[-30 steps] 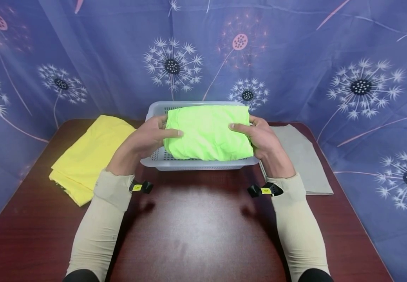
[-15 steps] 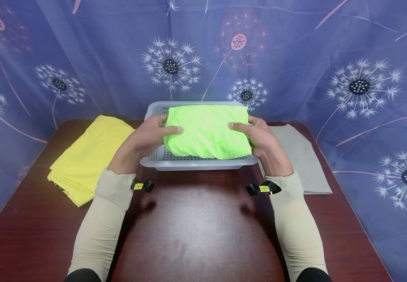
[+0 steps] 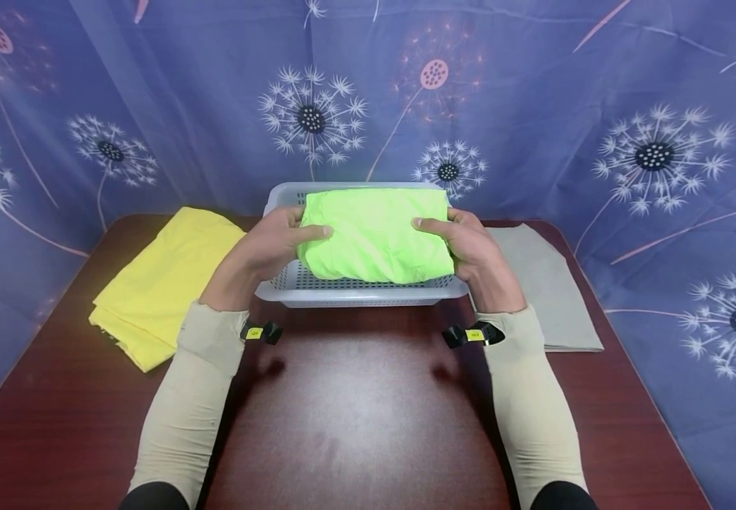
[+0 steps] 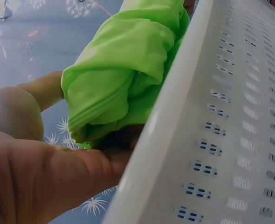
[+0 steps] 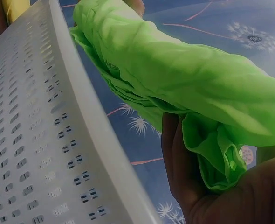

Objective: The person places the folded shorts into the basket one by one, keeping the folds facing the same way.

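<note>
A folded neon-green cloth (image 3: 374,234) is held level over the pale plastic basket (image 3: 361,295). My left hand (image 3: 265,244) grips its left end, thumb on top and fingers underneath. At the opposite end my right hand (image 3: 472,244) grips it the same way. In the left wrist view the green cloth (image 4: 123,70) shows bunched layers above the basket's rim (image 4: 175,88). The right wrist view has the fingers (image 5: 175,158) under the rolled edge of the cloth (image 5: 189,79), beside the basket's perforated wall (image 5: 39,126).
A folded yellow cloth (image 3: 157,290) lies on the table's left side. Partly behind my right forearm, a flat grey cloth (image 3: 546,297) lies at the right. The dark red wooden table (image 3: 355,411) backs onto a blue dandelion-print curtain (image 3: 214,92).
The green cloth's near edge has risen slightly in the head view, showing more of the basket's perforated floor. Both hands keep their grip, and the forearms have shifted a little inward.
</note>
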Available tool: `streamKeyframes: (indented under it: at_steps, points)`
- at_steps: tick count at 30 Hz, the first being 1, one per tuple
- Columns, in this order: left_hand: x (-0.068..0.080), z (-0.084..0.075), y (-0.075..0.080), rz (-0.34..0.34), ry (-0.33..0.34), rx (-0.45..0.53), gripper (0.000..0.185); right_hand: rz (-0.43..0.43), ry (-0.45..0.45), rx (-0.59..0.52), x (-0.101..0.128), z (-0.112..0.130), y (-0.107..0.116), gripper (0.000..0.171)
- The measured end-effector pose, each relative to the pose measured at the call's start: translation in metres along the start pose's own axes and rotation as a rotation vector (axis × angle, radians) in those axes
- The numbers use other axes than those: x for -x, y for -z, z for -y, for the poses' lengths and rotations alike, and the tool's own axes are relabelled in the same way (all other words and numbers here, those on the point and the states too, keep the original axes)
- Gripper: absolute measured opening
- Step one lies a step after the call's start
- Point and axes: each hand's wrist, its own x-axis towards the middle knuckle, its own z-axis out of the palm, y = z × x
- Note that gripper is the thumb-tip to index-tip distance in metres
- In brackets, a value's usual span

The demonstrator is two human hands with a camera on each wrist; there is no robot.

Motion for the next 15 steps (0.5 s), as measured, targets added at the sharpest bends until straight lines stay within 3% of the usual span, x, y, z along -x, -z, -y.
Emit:
streamKeyframes:
  at_steps: [15]
  points:
    - [-0.004,0.0055,0.002,-0.006,0.031,-0.007,0.034,0.002,-0.005,0.01,-0.0075,-0.0068,0.0004,0.027]
